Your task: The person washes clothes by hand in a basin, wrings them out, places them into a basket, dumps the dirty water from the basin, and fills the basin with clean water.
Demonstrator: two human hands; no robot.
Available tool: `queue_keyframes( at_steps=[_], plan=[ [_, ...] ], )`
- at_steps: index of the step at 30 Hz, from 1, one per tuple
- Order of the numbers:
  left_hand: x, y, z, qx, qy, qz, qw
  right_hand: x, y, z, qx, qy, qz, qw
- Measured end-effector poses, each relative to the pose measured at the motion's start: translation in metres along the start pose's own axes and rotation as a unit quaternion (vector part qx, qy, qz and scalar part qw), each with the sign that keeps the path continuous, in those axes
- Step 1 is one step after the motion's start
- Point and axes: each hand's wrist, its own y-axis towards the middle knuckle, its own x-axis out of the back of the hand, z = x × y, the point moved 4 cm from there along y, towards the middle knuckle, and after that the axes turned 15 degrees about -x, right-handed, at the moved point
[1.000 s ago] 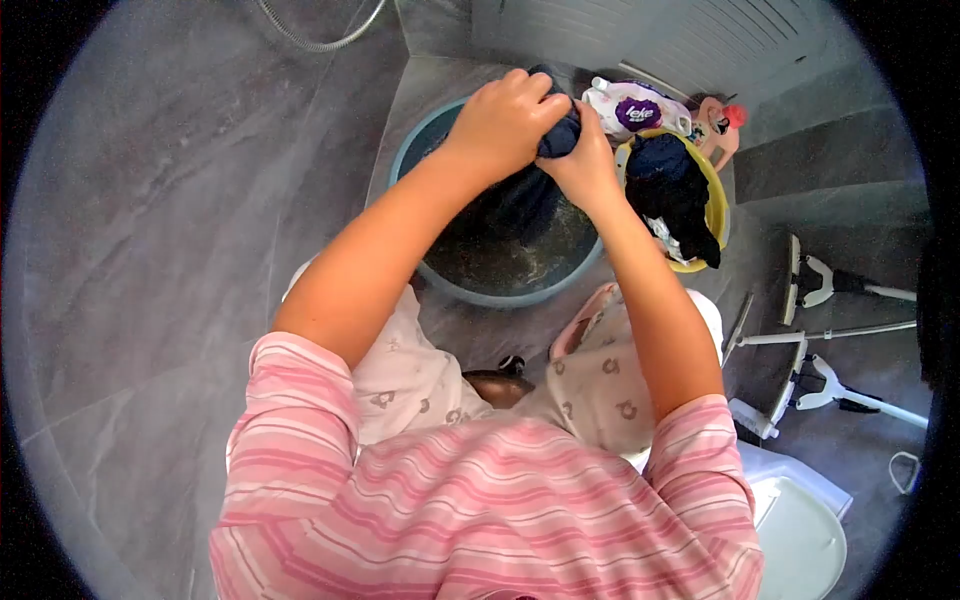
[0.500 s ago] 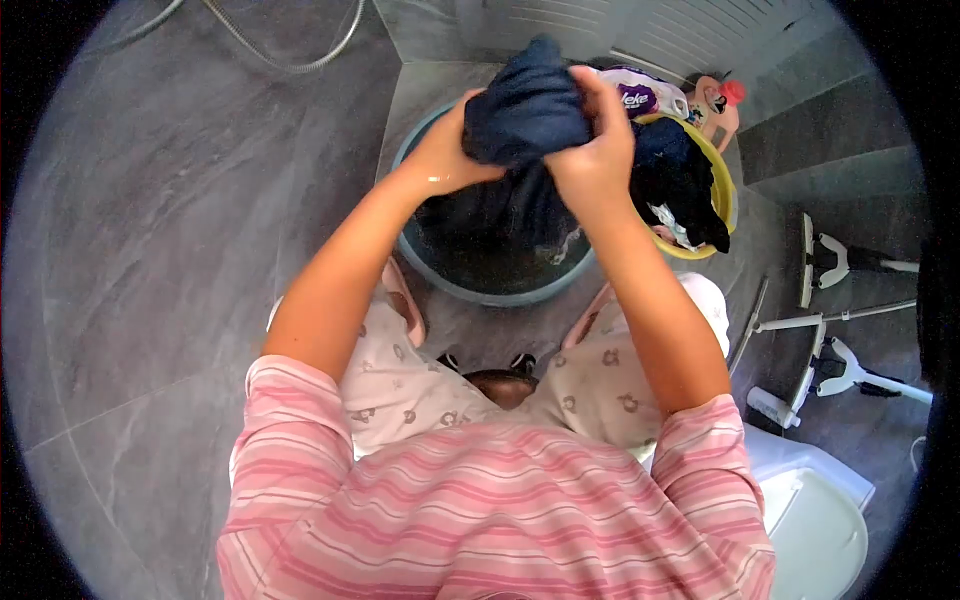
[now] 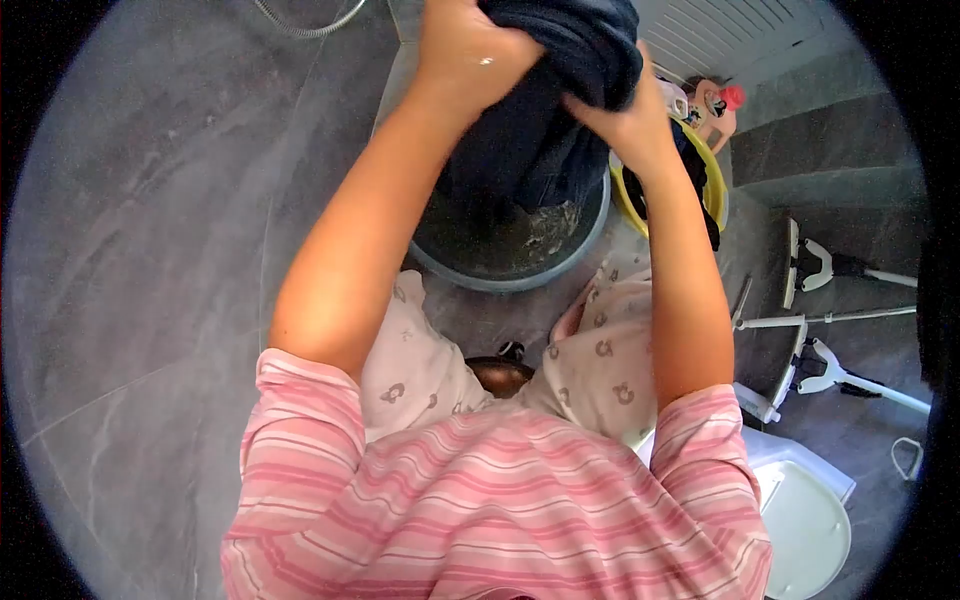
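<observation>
A dark navy cloth hangs between my hands over a round blue-grey basin, its lower part down inside the basin. My left hand grips the cloth's upper left side. On the upper right, my right hand is wrapped round the bunched fabric. Murky water shows in the basin below the cloth. Just right of the basin, partly behind my right forearm, stands a yellow tub with dark clothes in it.
A pink bottle with a red cap stands behind the tub. Mop-like tools with white handles lie at the right. A white lidded container is at the lower right, and a metal hose at the top left.
Both hands have risen toward the top of the view with the navy cloth. The cloth, bunched up before, now hangs longer and more spread out over the basin.
</observation>
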Motion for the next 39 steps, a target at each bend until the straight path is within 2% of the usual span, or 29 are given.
queue_keyframes(
  at_steps=[1, 2, 3, 5, 6, 9, 11, 13, 14, 15, 17, 18, 19, 21, 22, 23, 24, 25, 26, 27, 28, 30, 32, 35, 39],
  plan=[
    [-0.002, 0.002, -0.005, -0.039, 0.028, 0.009, 0.999, -0.009, -0.001, -0.007, -0.020, 0.017, 0.097, 0.995],
    [-0.007, -0.001, -0.005, 0.027, -0.034, 0.031, 0.999, -0.012, -0.003, -0.011, 0.001, -0.013, 0.142, 0.990],
    [-0.010, -0.003, -0.007, 0.000, -0.020, 0.050, 0.999, -0.008, -0.006, -0.005, 0.000, -0.014, 0.143, 0.990],
    [-0.011, -0.006, -0.012, -0.092, -0.009, 0.090, 0.992, -0.007, -0.017, 0.011, -0.025, -0.044, 0.252, 0.966],
    [-0.011, -0.007, -0.011, -0.093, -0.008, 0.089, 0.992, -0.005, -0.019, 0.005, -0.059, -0.026, 0.241, 0.968],
    [-0.014, -0.011, -0.015, -0.125, -0.012, 0.107, 0.986, -0.018, -0.025, -0.003, -0.058, 0.032, 0.240, 0.968],
    [-0.013, -0.013, -0.015, -0.074, -0.011, 0.104, 0.992, -0.034, -0.032, -0.014, -0.063, 0.060, 0.243, 0.966],
    [-0.017, -0.020, -0.013, -0.033, -0.089, 0.093, 0.991, -0.043, -0.038, -0.015, -0.026, -0.034, 0.155, 0.987],
    [-0.021, -0.020, -0.012, -0.048, -0.120, 0.080, 0.988, -0.051, -0.037, -0.026, 0.002, -0.047, 0.104, 0.993],
    [-0.023, -0.021, -0.010, -0.053, -0.121, 0.083, 0.988, -0.048, -0.038, -0.022, 0.024, -0.041, 0.065, 0.997],
    [-0.021, -0.024, -0.003, 0.004, -0.145, 0.064, 0.987, -0.049, -0.033, -0.032, 0.026, -0.018, 0.008, 0.999],
    [-0.020, -0.025, -0.001, 0.047, -0.177, 0.153, 0.971, -0.041, -0.032, -0.020, 0.026, 0.050, -0.015, 0.998],
    [-0.012, -0.021, -0.001, 0.040, -0.176, 0.156, 0.971, -0.035, -0.031, -0.009, 0.060, 0.047, -0.031, 0.997],
    [-0.004, -0.018, 0.000, 0.064, -0.225, 0.275, 0.932, -0.031, -0.029, -0.006, 0.053, 0.099, -0.011, 0.994],
    [0.006, -0.016, 0.005, 0.027, -0.176, 0.310, 0.934, -0.026, -0.028, -0.003, 0.058, 0.099, -0.016, 0.993],
    [0.002, -0.020, 0.009, 0.021, -0.175, 0.313, 0.933, -0.023, -0.028, -0.004, 0.001, 0.134, 0.010, 0.991],
    [0.001, -0.017, 0.004, 0.050, -0.208, 0.232, 0.949, -0.023, -0.030, -0.006, -0.057, 0.169, 0.037, 0.983],
    [0.001, -0.014, -0.001, 0.080, -0.240, 0.150, 0.956, -0.023, -0.034, -0.003, -0.056, 0.171, 0.033, 0.983],
    [-0.006, -0.011, -0.011, 0.005, -0.095, 0.256, 0.962, -0.027, -0.039, 0.000, -0.079, 0.168, 0.050, 0.981],
    [-0.015, -0.014, -0.014, 0.031, -0.104, 0.236, 0.966, -0.032, -0.040, 0.001, -0.102, 0.163, 0.069, 0.979],
    [-0.021, -0.017, -0.011, 0.041, -0.075, 0.234, 0.969, -0.035, -0.041, -0.002, -0.085, 0.135, 0.054, 0.986],
    [-0.033, -0.020, -0.013, 0.049, -0.049, 0.235, 0.970, -0.038, -0.042, -0.005, -0.133, 0.148, 0.051, 0.979],
    [-0.036, -0.023, -0.017, 0.084, 0.051, 0.171, 0.980, -0.037, -0.043, -0.008, -0.160, 0.159, 0.051, 0.973],
    [-0.042, -0.015, -0.034, 0.024, 0.095, 0.123, 0.988, -0.027, -0.042, 0.001, -0.127, 0.170, 0.064, 0.975],
    [-0.049, -0.008, -0.043, -0.015, 0.121, 0.135, 0.983, -0.012, -0.041, 0.013, -0.146, 0.117, 0.056, 0.981]
  ],
)
